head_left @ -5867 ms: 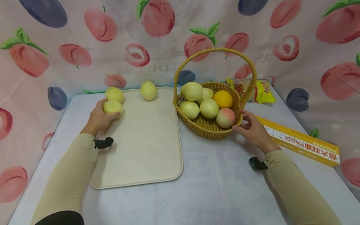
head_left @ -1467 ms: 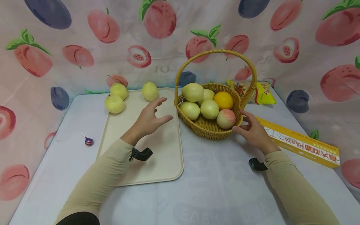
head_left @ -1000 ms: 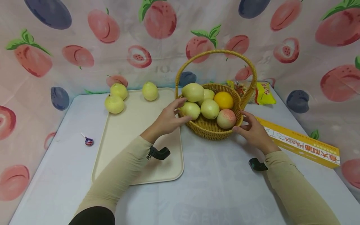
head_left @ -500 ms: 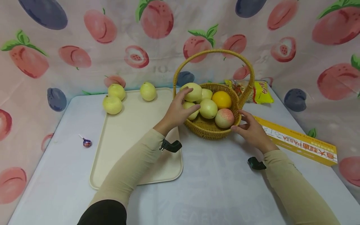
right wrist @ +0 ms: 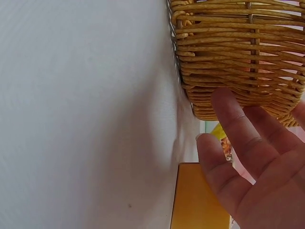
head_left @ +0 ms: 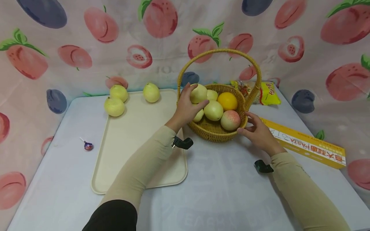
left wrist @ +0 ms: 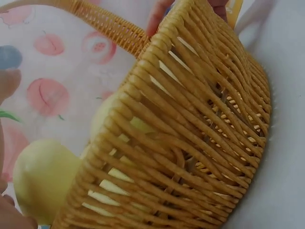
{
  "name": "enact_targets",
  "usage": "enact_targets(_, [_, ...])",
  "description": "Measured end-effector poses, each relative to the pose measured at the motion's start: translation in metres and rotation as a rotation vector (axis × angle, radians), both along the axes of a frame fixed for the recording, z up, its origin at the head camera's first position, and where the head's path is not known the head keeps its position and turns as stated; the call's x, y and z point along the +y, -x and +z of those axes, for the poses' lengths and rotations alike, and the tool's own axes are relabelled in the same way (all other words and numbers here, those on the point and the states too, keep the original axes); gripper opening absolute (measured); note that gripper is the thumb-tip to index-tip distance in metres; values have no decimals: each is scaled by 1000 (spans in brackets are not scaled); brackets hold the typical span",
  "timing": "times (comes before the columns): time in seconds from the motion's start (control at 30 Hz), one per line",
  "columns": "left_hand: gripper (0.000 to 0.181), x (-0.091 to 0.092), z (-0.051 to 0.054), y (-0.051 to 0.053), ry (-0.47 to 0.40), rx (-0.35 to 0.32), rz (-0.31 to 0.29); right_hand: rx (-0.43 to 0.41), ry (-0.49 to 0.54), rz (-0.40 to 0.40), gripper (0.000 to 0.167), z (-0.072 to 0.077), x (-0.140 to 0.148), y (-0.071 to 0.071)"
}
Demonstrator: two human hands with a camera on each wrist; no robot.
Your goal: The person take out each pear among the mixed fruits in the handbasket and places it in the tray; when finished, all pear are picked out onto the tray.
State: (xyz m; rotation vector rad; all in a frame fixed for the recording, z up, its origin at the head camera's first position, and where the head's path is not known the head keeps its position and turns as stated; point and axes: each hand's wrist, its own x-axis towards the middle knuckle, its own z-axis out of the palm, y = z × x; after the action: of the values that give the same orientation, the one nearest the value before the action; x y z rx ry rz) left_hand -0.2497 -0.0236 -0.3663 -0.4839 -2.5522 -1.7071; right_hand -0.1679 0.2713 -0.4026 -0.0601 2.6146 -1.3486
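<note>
My left hand [head_left: 187, 107] reaches over the left side of a wicker basket [head_left: 216, 137], its fingers and thumb spread around a pale yellow-green pear [head_left: 199, 93] on top of the fruit. In the left wrist view this pear [left wrist: 45, 179] sits above the rim, and the thumb [left wrist: 8, 85] is apart from it. My right hand [head_left: 258, 133] grips the basket's right rim, some fingers [right wrist: 233, 124] against the outer weave. Also inside are several pears [head_left: 213, 110], an orange [head_left: 227, 101] and a peach [head_left: 230, 120].
Left of the basket lies a beige tray [head_left: 138, 138], with one pear [head_left: 151, 92] at its back and two pears [head_left: 114, 106] at its back left corner. A lollipop [head_left: 88, 146] lies further left. A pasta box [head_left: 309, 144] and a yellow snack bag [head_left: 269, 93] are at right.
My left hand let go of a pear at the tray's back left corner, leaving a lollipop uncovered, and moved right to the basket's top pear. The right hand has stayed on the basket.
</note>
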Motion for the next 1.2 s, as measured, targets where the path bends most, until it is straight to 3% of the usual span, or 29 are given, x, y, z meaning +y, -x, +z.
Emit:
enact_targets(0.23, [76,8,-1,8,-25,-38,55,5,-6,-9,93,1,0,0])
enact_targets(0.5, [76,13,1,16,-16,-71,76,8,0,-5,93,3,-1,-1])
enact_targets(0.83, [73,10,1,18,-26,-49,67,4,-3,-5,93,2,-1,1])
enact_targets(1.2, [68,7,-2,19,31,-17,31,-6,7,-4,94,1,-1,0])
